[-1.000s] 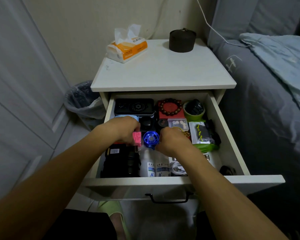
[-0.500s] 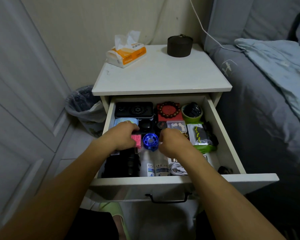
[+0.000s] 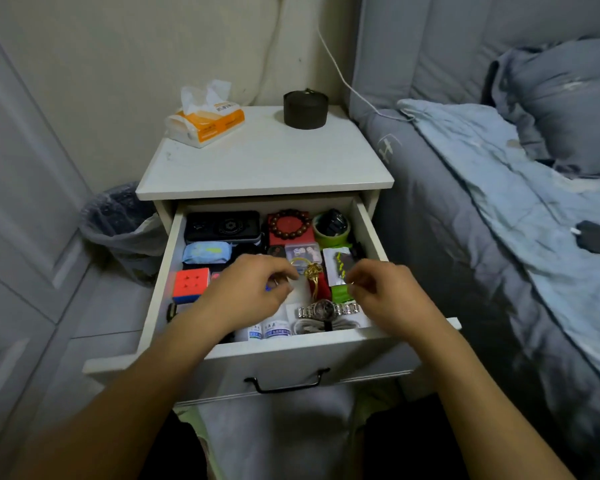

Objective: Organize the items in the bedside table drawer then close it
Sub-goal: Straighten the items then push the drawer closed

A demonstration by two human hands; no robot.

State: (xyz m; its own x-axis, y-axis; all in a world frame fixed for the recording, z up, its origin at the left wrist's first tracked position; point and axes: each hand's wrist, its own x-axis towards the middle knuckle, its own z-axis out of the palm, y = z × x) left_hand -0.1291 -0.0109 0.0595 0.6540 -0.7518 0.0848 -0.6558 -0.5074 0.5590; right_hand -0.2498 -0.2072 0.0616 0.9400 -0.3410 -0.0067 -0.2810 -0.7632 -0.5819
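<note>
1. The bedside table drawer (image 3: 366,216) is pulled wide open, packed with items, and both hands hover low over its middle.
2. The left hand (image 3: 246,296) has its fingers loosely curled, with the tips near a bit of blue just showing beneath them; whether it actually holds anything, I cannot tell.
3. The right hand (image 3: 385,292) also has loosely bent fingers and nothing visibly in its grasp.
4. Between the two hands sits a gold bangle (image 3: 310,271) on a red base, and just on the near side of it lies a silver wristwatch (image 3: 326,309).
5. Nearer the drawer front than the watch is a coiled white cable (image 3: 321,325); beside it, under the left wrist, stand two small white bottles (image 3: 269,330) with blue labels.
6. Left of the left hand there's a puzzle cube (image 3: 190,284), red face up, and beyond that a blue tissue pack (image 3: 207,252).
7. Beyond the left hand, at the drawer's back, is a black flat case (image 3: 221,226); next to it is a wooden bead bracelet (image 3: 290,225) on a red box, then a green cup (image 3: 331,230) holding something dark.
8. Just beyond the right fingertips lies a green-edged packet (image 3: 340,268).
9. Up on the table top (image 3: 267,164), well beyond both hands, are an orange tissue pack (image 3: 207,121) and a dark round container (image 3: 305,109).
</note>
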